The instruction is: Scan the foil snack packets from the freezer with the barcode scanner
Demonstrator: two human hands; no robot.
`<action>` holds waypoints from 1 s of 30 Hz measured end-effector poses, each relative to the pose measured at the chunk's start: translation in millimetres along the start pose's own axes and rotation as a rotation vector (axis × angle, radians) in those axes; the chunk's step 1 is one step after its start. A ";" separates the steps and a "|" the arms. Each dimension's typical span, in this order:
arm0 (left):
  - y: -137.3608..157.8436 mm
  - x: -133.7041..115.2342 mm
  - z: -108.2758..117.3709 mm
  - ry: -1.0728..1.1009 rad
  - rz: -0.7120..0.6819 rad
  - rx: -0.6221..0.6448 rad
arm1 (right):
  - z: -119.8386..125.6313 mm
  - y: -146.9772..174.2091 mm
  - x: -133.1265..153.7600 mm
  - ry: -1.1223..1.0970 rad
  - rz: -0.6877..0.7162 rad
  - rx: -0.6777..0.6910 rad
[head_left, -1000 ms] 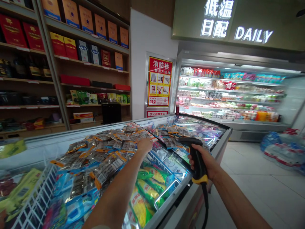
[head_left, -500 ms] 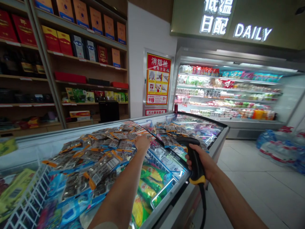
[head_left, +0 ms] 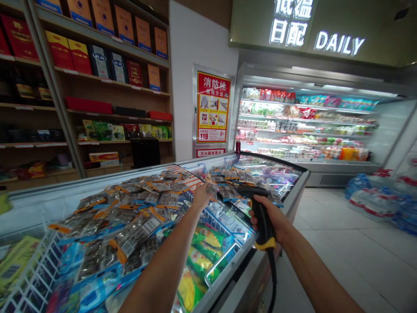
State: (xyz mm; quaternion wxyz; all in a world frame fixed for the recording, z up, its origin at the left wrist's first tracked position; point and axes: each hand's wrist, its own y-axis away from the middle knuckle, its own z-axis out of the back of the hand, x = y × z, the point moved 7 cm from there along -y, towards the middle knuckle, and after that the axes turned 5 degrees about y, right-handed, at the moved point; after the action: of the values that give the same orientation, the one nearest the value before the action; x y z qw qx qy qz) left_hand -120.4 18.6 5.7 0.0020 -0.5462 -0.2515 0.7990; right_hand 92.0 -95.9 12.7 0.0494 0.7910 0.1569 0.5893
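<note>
My right hand is wrapped round the handle of a black and yellow barcode scanner, whose head points left over the freezer and whose cable hangs down. My left hand reaches forward, fingers closed on a small clear snack packet close to the scanner's head. Left of that hand lies a heap of snack packets with orange and blue edges and printed labels. A smaller pile of like packets rests on the glass lid beyond. My left fingertips are partly hidden.
The chest freezer holds white wire baskets and green and yellow corn bags. A red can stands at its far edge. Shelves of boxes line the left; bundled water bottles sit on the floor at right.
My left hand has moved right, off the heap towards the scanner, with a snack packet now in its fingers. The right hand keeps its hold on the scanner. The view has shifted slightly.
</note>
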 end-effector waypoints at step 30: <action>6.9 -27.8 -13.9 0.068 -0.297 0.102 | -7.3 10.0 17.9 0.073 0.010 -0.024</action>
State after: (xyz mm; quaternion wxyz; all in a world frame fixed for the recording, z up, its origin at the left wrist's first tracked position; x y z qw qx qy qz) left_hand -95.2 10.4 23.3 0.1563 -0.5288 -0.2886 0.7827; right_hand 91.5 -100.7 33.9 0.0502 0.7691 0.1476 0.6198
